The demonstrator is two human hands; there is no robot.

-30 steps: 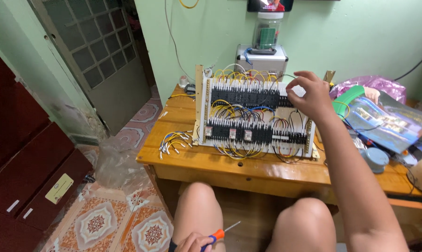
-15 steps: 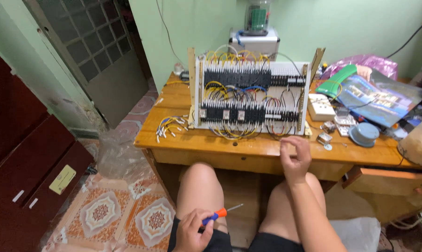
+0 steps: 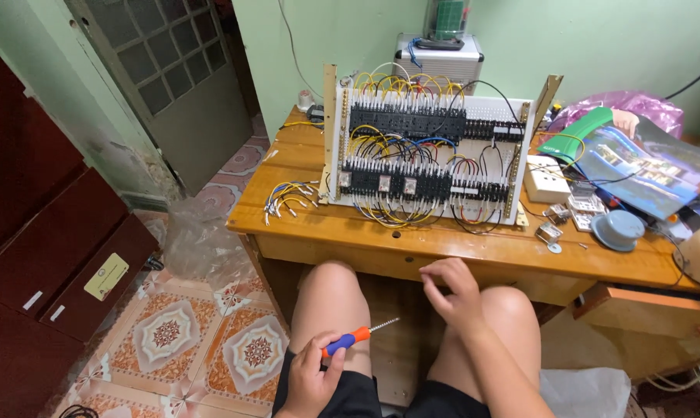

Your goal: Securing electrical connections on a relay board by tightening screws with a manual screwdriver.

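Note:
I sit at a wooden desk (image 3: 412, 240) with my bare knees under its front edge. My left hand (image 3: 313, 373) rests in my lap and grips a small screwdriver (image 3: 358, 337) with an orange and blue handle, its tip pointing up and right. My right hand (image 3: 452, 290) hovers above my right knee, fingers curled and pinched; whether it holds anything is unclear. On the desk stands a white wiring panel (image 3: 431, 155) with rows of black terminal blocks and yellow, black and blue wires.
A loose wire bundle (image 3: 288, 197) lies left of the panel. Right of it are a white socket box (image 3: 547, 178), a grey round reel (image 3: 617, 228), a glossy booklet (image 3: 644, 166) and an open drawer (image 3: 652, 310). Dark cabinets (image 3: 48, 255) stand on the left.
My right hand has come down from the panel's top right corner to just above my knee. My left hand with the screwdriver has lifted slightly into view. The camera has tilted downwards.

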